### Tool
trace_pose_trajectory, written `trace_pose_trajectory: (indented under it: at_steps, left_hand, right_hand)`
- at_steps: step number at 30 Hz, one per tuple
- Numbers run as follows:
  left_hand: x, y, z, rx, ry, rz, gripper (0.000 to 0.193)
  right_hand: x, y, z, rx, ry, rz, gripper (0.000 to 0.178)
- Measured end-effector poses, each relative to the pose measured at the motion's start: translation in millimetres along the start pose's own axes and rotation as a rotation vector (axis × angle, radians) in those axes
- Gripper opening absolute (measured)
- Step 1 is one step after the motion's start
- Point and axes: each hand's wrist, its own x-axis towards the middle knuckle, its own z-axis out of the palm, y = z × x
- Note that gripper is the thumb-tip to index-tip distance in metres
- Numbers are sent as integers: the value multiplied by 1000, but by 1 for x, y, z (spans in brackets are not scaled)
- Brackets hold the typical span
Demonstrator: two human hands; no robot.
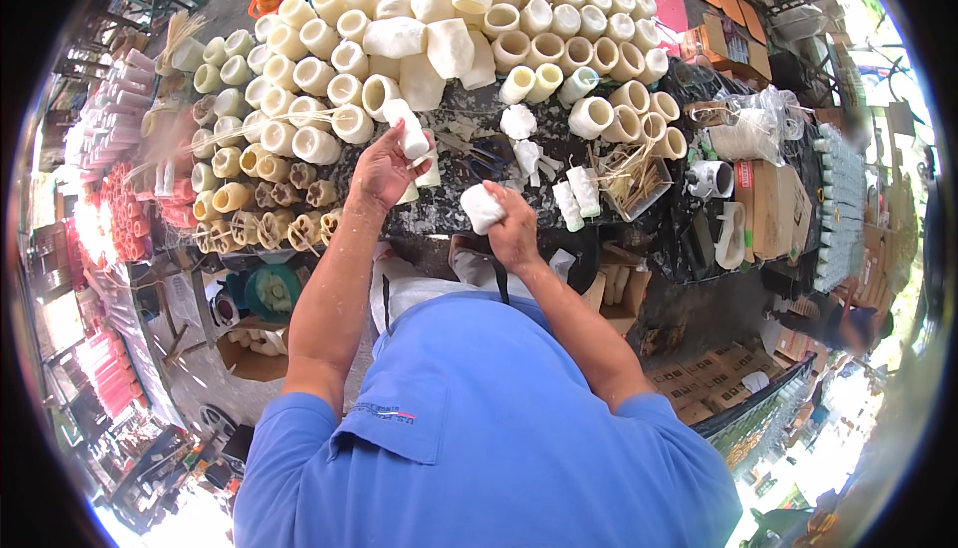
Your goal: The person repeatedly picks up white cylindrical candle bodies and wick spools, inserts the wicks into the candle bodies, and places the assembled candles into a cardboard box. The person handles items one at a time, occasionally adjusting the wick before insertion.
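Observation:
My left hand (384, 167) is closed around a white wax cylinder (404, 127), held tilted above the dark, wax-spattered table (454, 211). Lower and to the right, my right hand (514, 234) grips a short, rounded white wax lump (483, 209). The two pieces are apart. Pliers (486, 160) lie on the table between and beyond my hands, near white scraps (528, 159). Two slim white candles (583, 192) with wick ends lie right of my right hand. A pale piece (429, 171) sits partly behind my left fingers.
Rows of hollow cream wax cylinders (317, 146) fill the table's left and far sides, with white slabs (451, 49) among them. On the right stand a box of straw-coloured sticks (629, 184), a white mug-like vessel (710, 180) and a cardboard box (776, 209). Pink candles (120, 209) stand far left.

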Motion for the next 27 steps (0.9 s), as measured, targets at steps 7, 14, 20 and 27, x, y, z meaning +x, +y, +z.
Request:
trace_pose_trajectory:
  at_steps: [7,14,20,27]
  left_hand:
    - [-21,-15,18,95,-62,18,39]
    - [-37,-45,30,1293,0,159,62]
    - [-46,-61,78,1616,-437,-33,56]
    - [-44,-69,90,1694,-452,-106,60]
  right_hand:
    - [20,57,44,-490,-346,-164,56]
    - [13,10,-12,-253,-45,-74,69]
    - [-10,-5,-78,-141,-366,-68,69]
    - [-38,91,-173,194,785,901,58]
